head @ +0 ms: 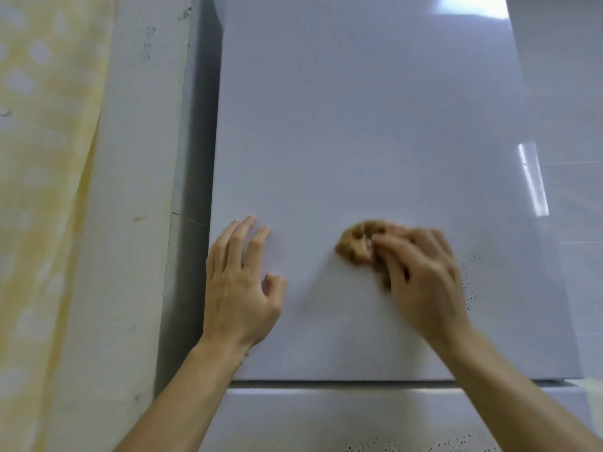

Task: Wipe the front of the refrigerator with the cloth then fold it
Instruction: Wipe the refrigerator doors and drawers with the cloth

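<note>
Two hands up on the glossy white upper refrigerator door (359, 125). My left hand (241, 288) lies flat against it near the door's left edge, fingers straight and a little spread, thumb bent inward, holding nothing. My right hand (421, 275) is blurred, to the right of the left one at about the same height; its fingers are curled over a crumpled tan-brown cloth (357, 241), gripping it and pressing it to the door. The cloth is bunched into a lump in the lower middle of the door, sticking out left of my fingertips, the rest hidden under the hand. Small dark specks (470, 282) dot the door just right of that hand. A seam runs below both wrists, and under it is the white lower refrigerator door (326, 415), with more specks along its bottom. Left of the fridge stands a white painted wall (130, 190), scuffed, and further left hangs a pale yellow patterned curtain (42, 190). Shiny grey wall tiles (571, 125) are on the right.
</note>
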A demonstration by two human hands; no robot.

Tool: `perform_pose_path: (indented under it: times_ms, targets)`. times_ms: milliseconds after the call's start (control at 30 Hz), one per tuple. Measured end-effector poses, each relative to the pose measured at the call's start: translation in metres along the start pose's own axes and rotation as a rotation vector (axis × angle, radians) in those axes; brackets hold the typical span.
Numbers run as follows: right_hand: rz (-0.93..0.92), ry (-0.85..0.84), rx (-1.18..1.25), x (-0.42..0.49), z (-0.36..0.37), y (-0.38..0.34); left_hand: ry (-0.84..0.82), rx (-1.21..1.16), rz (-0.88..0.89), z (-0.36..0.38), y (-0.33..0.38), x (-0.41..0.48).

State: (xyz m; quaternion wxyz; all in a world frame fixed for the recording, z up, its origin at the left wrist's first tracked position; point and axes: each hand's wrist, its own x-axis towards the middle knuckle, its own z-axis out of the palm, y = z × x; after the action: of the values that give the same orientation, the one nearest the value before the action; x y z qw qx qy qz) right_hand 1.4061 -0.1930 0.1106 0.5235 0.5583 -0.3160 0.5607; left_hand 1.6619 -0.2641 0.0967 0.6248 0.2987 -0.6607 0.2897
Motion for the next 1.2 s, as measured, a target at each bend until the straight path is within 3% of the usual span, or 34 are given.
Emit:
perform_pose_path:
  times_ms: [133, 467, 567, 933, 1200]
  targets:
    - [0.186, 0.079, -0.005, 0.046, 0.011, 0.014, -0.024, 0.022, 0.05, 0.002, 0.001, -0.001]
    - [0.092, 0.021, -0.065, -0.076, -0.015, -0.018, -0.065, -0.027, 0.017, 0.005, 0.013, -0.006]
    - [0.103, 0.012, -0.066, -0.074, -0.012, -0.019, -0.046, -0.028, 0.008, 0.006, 0.015, -0.004]
    - [0.176, 0.062, -0.059, 0.047, 0.022, -0.018, 0.1, 0.01, -0.001, -0.001, 0.004, 0.07]
    - [0.575, 0.249, -0.074, 0.192, 0.066, 0.01, 0.072, -0.001, -0.049, -0.016, -0.009, 0.118]
